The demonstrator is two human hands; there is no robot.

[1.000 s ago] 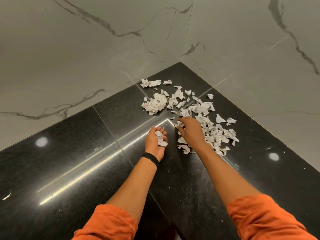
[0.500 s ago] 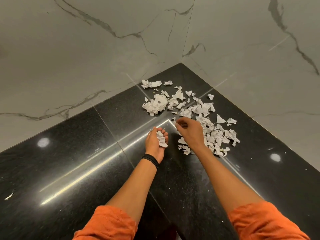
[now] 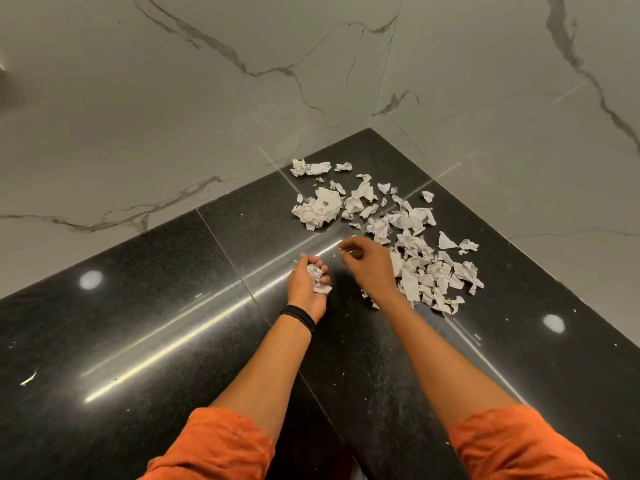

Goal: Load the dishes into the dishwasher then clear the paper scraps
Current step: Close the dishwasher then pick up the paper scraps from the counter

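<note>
right hand [image 3: 367, 262] hides some scraps [image 3: 420, 268]; sleeves [image 3: 214, 445] cut off at bottom edge.

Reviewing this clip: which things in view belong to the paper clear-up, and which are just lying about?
In the job: paper scraps heaped in the corner; left hand, gripping a bunch of them; right hand, apparently pinching one bit.
Just there: black counter; marble walls; wristband; orange sleeves.

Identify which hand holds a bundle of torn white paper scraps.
The left hand, wearing the black wristband: its fingers curl round crumpled white paper scraps. The right hand holds no such bundle.
</note>
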